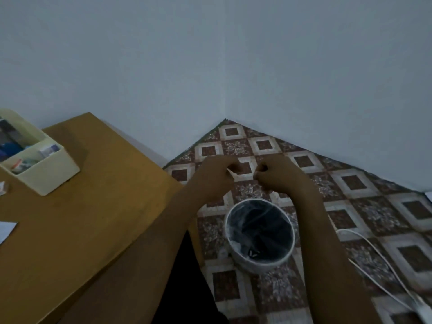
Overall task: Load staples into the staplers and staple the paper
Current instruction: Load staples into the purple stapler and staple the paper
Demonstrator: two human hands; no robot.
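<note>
Room: corner of two pale blue walls [210,54] meeting a brown-and-cream tiled floor [350,183].
Desk: wooden desk [81,230] on my left, its edge running diagonally beside my left forearm.
Organiser: cream organiser [46,181] stands on the far-left part of the desk, w/ two compartments.
Organiser, front compartment: small packets, one pale w/ bluish print, one w/ an orange-red patch; too blurred to name.
Organiser, back compartment: dark and blue things, can't tell what.
Bin: round white bin [257,266] on the floor, below and between my wrists, mouth facing up.
Bin contents: dark crinkled liner [257,225] w/ shiny folds; a small dark bit low inside, can't tell what.
Left hand: left hand [217,176] is above the bin's far rim, fingers curled, thumb and forefinger pinching a pale sliver [230,172].
Sliver: thin and short; long axis slants, upper end in my fingers, lower end pointing down-right toward my other hand. Staples or paper scrap, can't tell.
Right hand: right hand [278,177] is just beside the left, not touching it, fingers curled tight w/ thumb tip on forefinger; nothing shows in it.
Paper: corner of a white paper sheet [5,230] lies flat at the desk's left edge, well apart from both hands.
Misc: small box [2,188] near the organiser, cut off by the frame; white cable [348,230] on the floor at right.
</note>
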